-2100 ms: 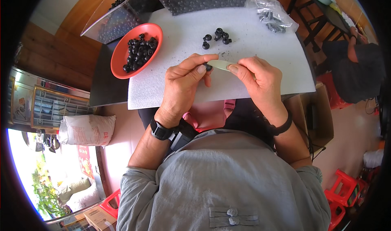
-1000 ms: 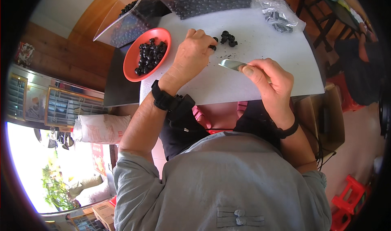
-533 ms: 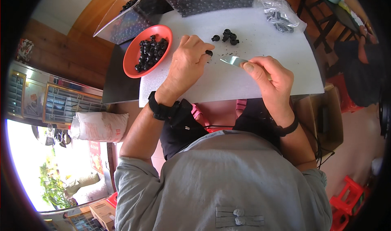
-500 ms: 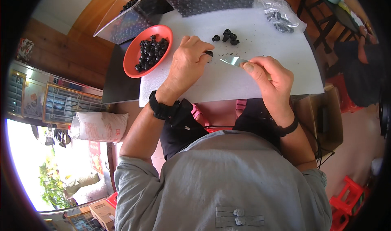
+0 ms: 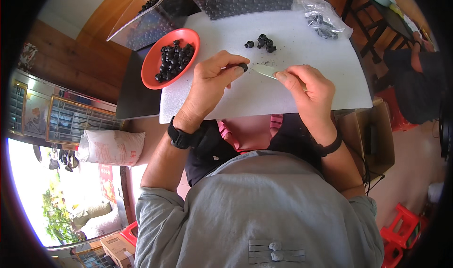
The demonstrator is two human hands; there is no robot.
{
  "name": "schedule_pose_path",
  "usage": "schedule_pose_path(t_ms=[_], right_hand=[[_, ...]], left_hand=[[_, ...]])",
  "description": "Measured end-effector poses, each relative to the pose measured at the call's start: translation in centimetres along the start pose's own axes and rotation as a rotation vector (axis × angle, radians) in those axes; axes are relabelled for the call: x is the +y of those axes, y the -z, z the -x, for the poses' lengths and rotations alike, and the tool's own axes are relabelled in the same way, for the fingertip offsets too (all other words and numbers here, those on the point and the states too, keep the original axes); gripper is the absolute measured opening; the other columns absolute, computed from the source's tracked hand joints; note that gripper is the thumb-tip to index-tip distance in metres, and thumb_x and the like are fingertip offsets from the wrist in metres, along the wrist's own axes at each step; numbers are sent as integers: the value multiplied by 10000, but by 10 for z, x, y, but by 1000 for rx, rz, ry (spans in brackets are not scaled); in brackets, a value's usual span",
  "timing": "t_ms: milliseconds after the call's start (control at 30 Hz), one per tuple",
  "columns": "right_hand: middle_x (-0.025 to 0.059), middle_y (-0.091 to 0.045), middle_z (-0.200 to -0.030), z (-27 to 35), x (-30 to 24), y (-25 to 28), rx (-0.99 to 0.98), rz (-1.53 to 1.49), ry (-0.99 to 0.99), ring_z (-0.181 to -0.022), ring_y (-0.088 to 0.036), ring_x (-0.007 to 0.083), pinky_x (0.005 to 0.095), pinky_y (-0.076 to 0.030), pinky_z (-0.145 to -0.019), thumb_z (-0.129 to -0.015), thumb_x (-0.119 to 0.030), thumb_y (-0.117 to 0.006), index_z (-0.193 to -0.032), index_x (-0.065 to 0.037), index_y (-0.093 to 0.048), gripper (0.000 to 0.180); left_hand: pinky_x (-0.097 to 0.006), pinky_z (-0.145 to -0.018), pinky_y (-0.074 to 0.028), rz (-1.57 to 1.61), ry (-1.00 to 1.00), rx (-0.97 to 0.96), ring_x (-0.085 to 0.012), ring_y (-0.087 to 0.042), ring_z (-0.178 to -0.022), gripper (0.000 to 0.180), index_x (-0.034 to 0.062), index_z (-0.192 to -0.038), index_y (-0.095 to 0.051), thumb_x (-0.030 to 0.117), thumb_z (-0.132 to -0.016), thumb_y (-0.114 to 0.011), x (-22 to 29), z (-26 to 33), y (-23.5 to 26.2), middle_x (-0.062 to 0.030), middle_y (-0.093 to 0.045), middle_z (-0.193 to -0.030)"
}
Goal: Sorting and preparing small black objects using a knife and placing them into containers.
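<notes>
Between thumb and fingers my left hand [image 5: 214,76] pinches a small round black part [image 5: 243,67] above the white foam sheet [image 5: 288,93]. My right hand [image 5: 309,86] grips a small knife [image 5: 265,70], its pale blade pointing left with the tip close to the black part. Whether blade and part touch, I cannot tell. Just beyond both hands, several black knob-like parts [image 5: 262,42] lie in a loose group, with dark crumbs scattered on the sheet near them. An orange-red bowl [image 5: 147,68] to the left of my left hand holds many similar black parts [image 5: 174,60].
Clear plastic bins [image 5: 245,1] full of black parts stand at the far edge. A clear plastic bag [image 5: 325,15] with dark pieces lies far right. Beside my right forearm is an open cardboard box [image 5: 377,136]. Another person's dark clothing [image 5: 413,84] shows at the right.
My left hand has lowered slightly and turned, its fingers now stretched toward the knife with the black part. The knife has shifted a little left, its blade at a different angle.
</notes>
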State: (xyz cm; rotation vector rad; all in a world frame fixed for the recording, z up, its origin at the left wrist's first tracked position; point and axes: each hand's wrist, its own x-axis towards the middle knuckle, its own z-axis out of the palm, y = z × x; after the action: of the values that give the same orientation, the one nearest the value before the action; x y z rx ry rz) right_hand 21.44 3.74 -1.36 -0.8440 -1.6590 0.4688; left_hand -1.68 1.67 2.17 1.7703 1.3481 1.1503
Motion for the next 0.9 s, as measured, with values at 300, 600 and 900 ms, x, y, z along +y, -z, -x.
schedule_pose_path(t_ms=[300,600,900], right_hand=[[60,-622,-662,0,-2,-1,-25,110,29,-591,-576,206,339,-431,-536,-890,-155,-790,-826,-50,-709,147],[56,-622,-659,0,-1,-2,-32,139,10,-591,-577,208,341,-431,-534,-887,-191,-804,-819,-57,-704,181],[49,-629,-667,-1,0,0,-44,193,67,-602,-595,224,348,-442,-534,-893,-218,-803,-821,-72,-700,192]], left_hand=[[-289,-726,-526,686,171,-7,-166,-643,-848,234,-64,-1217,-682,15,-1000,-648,-7,23,-18,-145,-710,-1052],[-289,-767,-521,775,107,0,-146,-600,-880,289,-27,-1271,-714,-32,-1001,-610,-9,23,-26,-72,-668,-1057],[-288,-776,-497,727,118,7,-146,-579,-854,305,-37,-1292,-706,-22,-1010,-590,-4,24,-28,-69,-627,-1047]])
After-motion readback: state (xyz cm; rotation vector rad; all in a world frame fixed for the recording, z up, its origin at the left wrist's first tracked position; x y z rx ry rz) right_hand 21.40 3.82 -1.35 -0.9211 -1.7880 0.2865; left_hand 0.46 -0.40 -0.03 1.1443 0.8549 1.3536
